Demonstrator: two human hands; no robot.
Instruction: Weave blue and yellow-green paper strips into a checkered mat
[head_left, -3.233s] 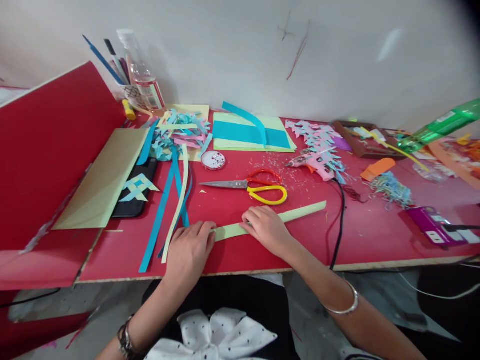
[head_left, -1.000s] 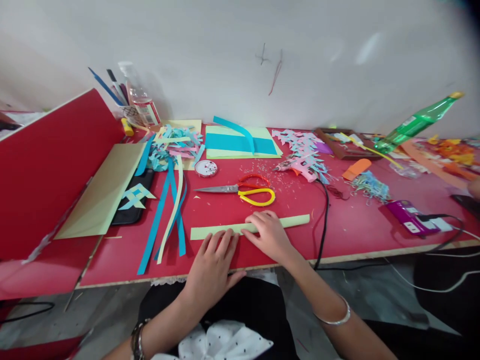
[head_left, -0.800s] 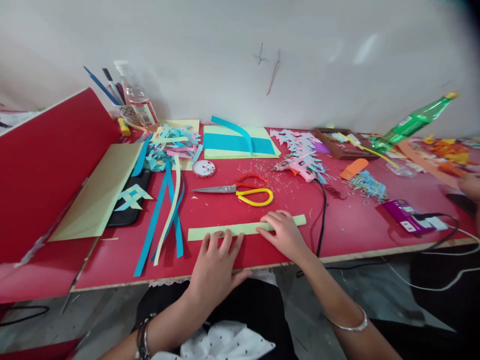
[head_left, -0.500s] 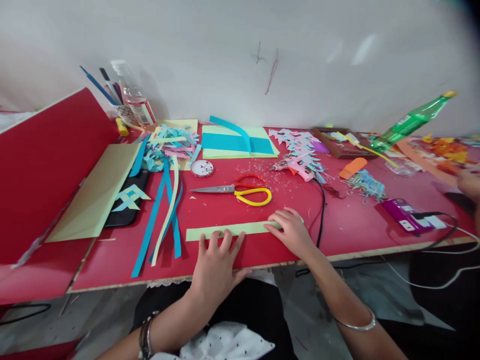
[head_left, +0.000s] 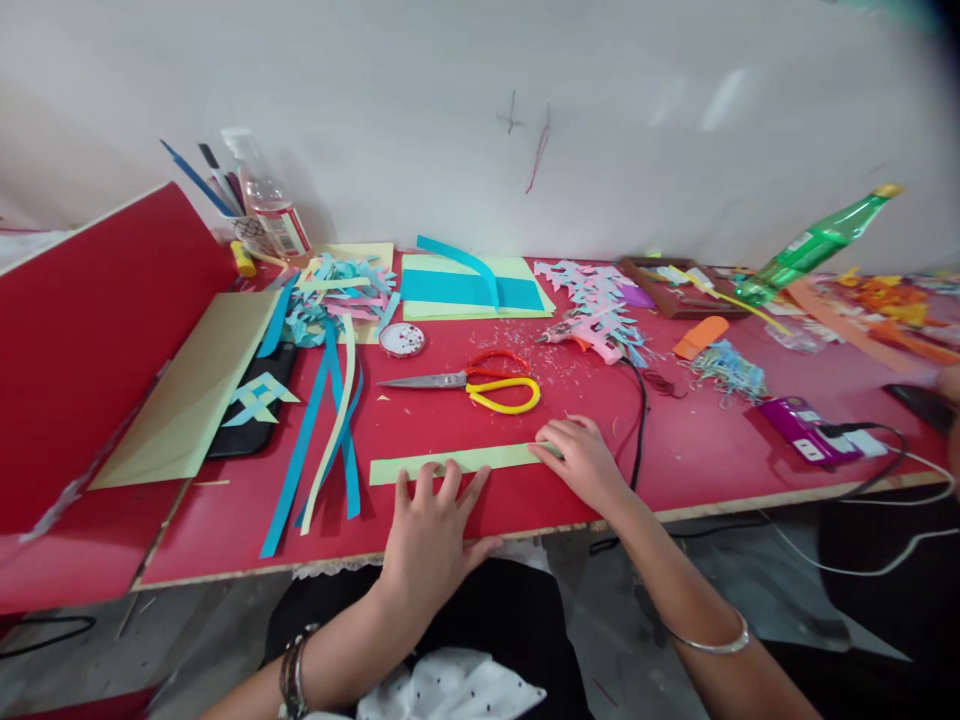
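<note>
A pale green paper strip (head_left: 450, 461) lies flat near the table's front edge. My left hand (head_left: 435, 530) rests its spread fingertips along the strip's lower edge, thumb apart, gripping nothing. At the strip's right end, my right hand (head_left: 581, 460) has thumb and fingers closed on the paper; its fingers cover that end. Just beyond the strip lie scissors (head_left: 465, 382) with one red and one yellow handle loop, blades pointing left. Left of my left hand hang loose blue strips (head_left: 300, 460) and a cream strip (head_left: 341, 425).
A pink glue gun (head_left: 592, 338) with a black cord lies right of the scissors. Behind are paper scraps (head_left: 341, 290), a round lid (head_left: 402, 340) and stacked sheets (head_left: 480, 262). A woven paper piece (head_left: 261, 398) rests on a black phone (head_left: 247, 435). A green bottle (head_left: 817, 250) leans at right.
Both hands and the strip keep their places. The whole view shifts slightly. At the far right edge, another person's hand has moved downward.
</note>
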